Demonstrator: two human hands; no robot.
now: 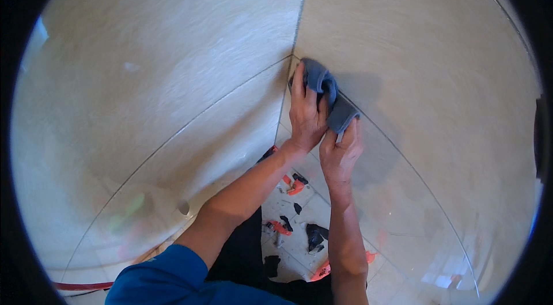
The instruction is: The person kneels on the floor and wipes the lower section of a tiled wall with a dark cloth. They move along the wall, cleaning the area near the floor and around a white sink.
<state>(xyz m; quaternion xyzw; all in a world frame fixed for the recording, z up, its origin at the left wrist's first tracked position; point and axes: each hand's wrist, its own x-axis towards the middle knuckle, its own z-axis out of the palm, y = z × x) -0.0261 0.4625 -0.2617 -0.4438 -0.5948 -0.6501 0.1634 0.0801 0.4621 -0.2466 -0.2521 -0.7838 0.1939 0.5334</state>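
Hands [307, 116] [342, 152] close together on cloth [315, 74]

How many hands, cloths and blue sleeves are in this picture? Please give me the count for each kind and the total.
Left hand and right hand: 2
Grey-blue cloth: 1
Blue sleeve: 1
Total: 4

A cloth [330, 87] at the wall corner [292, 56], scraps [315, 236] below
The cloth lies against the right wall [438, 63], across its joint, just right of where the left wall [161, 46] meets it; the left hand [306, 114] is on its left part, the right hand [343, 156] at its lower right end. The scraps lie on the floor [308, 210] between both forearms [347, 224].
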